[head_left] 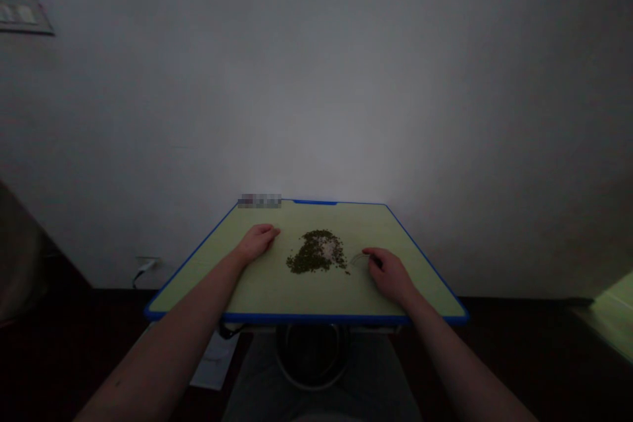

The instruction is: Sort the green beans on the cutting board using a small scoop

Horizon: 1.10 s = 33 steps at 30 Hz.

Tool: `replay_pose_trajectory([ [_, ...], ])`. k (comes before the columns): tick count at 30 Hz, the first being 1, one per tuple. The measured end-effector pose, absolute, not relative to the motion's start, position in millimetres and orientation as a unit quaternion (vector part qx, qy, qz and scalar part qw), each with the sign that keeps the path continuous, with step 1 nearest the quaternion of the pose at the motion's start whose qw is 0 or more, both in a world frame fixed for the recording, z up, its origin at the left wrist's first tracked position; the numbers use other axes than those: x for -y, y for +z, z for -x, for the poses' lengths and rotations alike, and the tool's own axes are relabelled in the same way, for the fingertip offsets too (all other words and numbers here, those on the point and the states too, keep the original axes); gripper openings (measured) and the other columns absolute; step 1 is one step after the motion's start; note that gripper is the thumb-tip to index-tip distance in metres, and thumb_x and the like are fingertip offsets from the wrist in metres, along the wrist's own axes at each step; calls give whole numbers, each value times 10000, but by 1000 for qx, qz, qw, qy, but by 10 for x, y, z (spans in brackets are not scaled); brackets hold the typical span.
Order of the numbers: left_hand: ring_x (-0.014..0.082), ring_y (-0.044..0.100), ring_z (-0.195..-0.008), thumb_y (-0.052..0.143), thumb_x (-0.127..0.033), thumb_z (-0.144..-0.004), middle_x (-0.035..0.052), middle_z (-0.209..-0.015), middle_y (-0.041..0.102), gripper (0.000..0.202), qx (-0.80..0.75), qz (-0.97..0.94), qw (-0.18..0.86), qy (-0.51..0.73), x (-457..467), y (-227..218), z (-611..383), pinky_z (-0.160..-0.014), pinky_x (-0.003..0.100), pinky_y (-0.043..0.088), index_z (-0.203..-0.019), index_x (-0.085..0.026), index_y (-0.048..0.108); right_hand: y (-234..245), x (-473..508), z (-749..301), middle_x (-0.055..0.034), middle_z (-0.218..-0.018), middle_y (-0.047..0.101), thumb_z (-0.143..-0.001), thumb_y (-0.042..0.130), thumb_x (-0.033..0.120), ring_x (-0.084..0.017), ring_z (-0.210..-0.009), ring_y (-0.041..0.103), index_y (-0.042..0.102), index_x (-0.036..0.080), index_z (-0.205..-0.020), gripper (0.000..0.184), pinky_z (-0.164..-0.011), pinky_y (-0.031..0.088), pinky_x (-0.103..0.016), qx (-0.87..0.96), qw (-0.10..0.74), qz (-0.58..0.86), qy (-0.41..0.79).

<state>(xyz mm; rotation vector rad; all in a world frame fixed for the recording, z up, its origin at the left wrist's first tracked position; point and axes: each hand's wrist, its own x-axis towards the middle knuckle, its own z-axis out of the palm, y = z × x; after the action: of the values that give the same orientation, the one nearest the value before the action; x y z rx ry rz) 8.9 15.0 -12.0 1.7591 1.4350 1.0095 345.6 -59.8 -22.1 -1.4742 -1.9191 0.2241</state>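
On a pale yellow-green board (pixel 267 290) with a blue rim lies a loose pile of small dark green bits (pixel 309 257). A patch of whitish grains (pixel 328 249) shows on the right part of the pile. My left hand (pixel 257 241) rests on the board left of the pile, apart from it, with its fingers curled closed; whether anything is inside is hidden. Right of the pile, my right hand (pixel 390 271) pinches a thin, curved, pale-edged utensil (pixel 360 258) with a dark grip. Its tip points toward the pile; its exact kind is too dim to tell.
A round metal bowl (pixel 312 386) sits on my lap below the board's near edge. Behind the board stands a plain grey wall (pixel 316 92). A plug with a cord (pixel 147 266) is at the wall on the left, and a white sheet (pixel 213 362) lies lower left.
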Motion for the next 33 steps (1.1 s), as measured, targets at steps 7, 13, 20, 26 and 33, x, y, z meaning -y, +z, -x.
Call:
replay_pose_trajectory([
  [7,83,341,-380,439,-490,-681,-44,-383,387,379,-548,-667,326,387,-143,-114,-92,-424,228,268,-479,-170,423,-209,626,-3420,-77,-970,616,-733,414,173,-158,-878,544,590,157,-1005,325,-807,400,-286,761,349,539,90],
  [13,83,334,-374,434,-487,-686,-44,-378,379,382,-548,-668,327,383,-127,-88,-101,-425,231,269,-473,-172,418,-233,586,-3445,-73,-902,625,-729,399,174,-158,-817,555,585,146,-1018,344,-765,412,-282,742,334,577,76],
  [20,82,335,-379,449,-484,-681,-42,-389,398,371,-540,-668,333,389,-180,-154,-72,-424,230,263,-482,-171,430,-239,583,-3453,-70,-891,626,-736,384,193,-162,-818,558,593,155,-1002,340,-764,413,-285,722,353,591,68],
  [26,81,340,-378,449,-488,-682,-45,-383,388,378,-544,-668,324,391,-171,-145,-67,-426,227,270,-478,-171,430,-224,589,-3421,-71,-895,630,-734,393,197,-161,-807,562,591,155,-1013,345,-750,419,-284,733,336,588,57],
  [33,82,347,-374,442,-485,-687,-44,-381,389,380,-543,-671,321,389,-143,-120,-77,-422,227,274,-475,-171,424,-220,599,-3418,-78,-940,623,-746,388,206,-160,-837,557,584,153,-1023,344,-766,415,-281,741,341,576,58],
])
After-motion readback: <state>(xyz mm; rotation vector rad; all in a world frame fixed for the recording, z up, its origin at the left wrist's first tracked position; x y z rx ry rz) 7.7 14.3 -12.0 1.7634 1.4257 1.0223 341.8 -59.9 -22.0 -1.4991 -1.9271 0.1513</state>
